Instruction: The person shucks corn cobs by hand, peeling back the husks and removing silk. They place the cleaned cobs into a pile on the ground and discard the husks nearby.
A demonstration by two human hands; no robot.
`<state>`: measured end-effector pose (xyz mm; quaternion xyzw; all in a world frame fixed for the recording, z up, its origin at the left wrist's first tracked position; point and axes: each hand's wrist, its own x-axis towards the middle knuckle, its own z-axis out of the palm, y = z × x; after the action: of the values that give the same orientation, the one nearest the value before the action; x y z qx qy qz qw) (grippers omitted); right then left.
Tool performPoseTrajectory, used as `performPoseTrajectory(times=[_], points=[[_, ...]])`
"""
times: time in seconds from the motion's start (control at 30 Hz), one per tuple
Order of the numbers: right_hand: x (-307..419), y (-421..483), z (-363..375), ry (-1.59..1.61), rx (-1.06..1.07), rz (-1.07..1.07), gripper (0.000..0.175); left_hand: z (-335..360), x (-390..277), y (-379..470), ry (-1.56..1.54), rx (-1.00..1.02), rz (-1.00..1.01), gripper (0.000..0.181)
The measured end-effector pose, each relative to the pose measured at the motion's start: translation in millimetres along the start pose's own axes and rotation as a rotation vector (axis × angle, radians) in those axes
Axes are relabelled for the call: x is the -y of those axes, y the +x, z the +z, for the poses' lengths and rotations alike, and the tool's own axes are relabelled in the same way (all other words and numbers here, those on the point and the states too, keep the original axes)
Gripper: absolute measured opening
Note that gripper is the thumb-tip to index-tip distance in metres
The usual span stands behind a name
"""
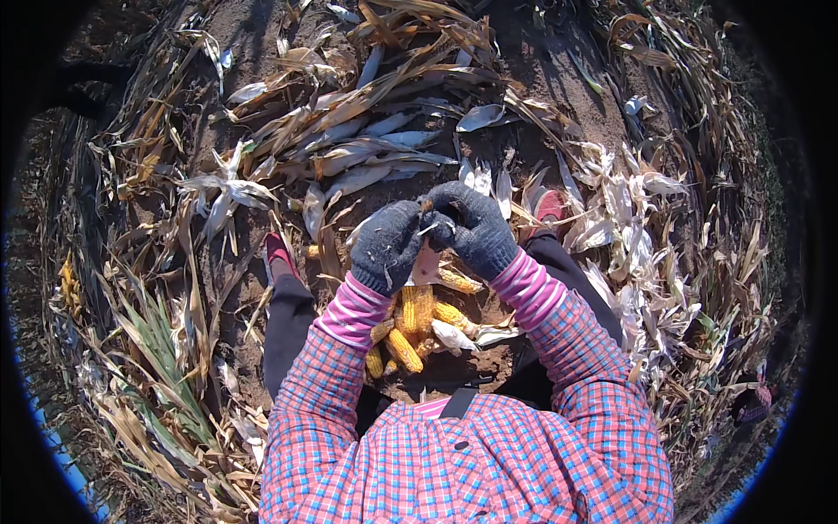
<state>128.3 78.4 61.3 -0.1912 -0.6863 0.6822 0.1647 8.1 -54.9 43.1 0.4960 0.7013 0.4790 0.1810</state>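
My left hand (387, 242), in a dark grey knitted glove with bits of husk stuck on it, meets my right hand (473, 226), gloved alike, above the middle of the ground before me. Between the two hands a corn ear in its husk (425, 264) hangs down, pale and partly pinkish; its upper end is hidden by the fingers. Both hands have their fingers closed around that upper end. Below them lies a small pile of husked yellow corn cobs (404, 350), several in number, with a piece of white husk (453, 335) at its right side.
Unhusked corn ears with dry leaves (366, 154) lie in a heap beyond my hands. Stripped pale husks (615, 216) are piled at the right. Dry and greenish stalks (163, 354) lie at the left. My feet in red shoes (550, 206) flank the cobs on bare soil.
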Motion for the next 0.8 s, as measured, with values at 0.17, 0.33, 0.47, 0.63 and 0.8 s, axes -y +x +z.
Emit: performPoseTrajectory(times=[0.17,0.33,0.47,0.63,0.8], points=[[-5.7,-1.1,2.4,0.159,-0.004,-0.021,0.025,1.9,-0.4,-1.7,-0.055,-0.067,0.014,0.024],[-1.5,1.3,3.0,0.215,0.033,0.057,0.022,2.7,-4.7,-3.7,-0.077,-0.115,-0.026,0.019],[8.0,-0.2,4.9,0.072,0.034,0.039,0.015,0.9,-15.4,0.0,-0.258,-0.103,-0.230,0.014],[2.1,-2.8,1.2,0.282,-0.026,0.142,0.011,0.7,6.9,2.8,-0.362,-0.247,-0.248,0.016],[-12.3,9.2,-11.9,0.506,-0.190,0.248,0.007,9.2,22.6,5.2,-0.855,-0.265,-0.370,0.024]])
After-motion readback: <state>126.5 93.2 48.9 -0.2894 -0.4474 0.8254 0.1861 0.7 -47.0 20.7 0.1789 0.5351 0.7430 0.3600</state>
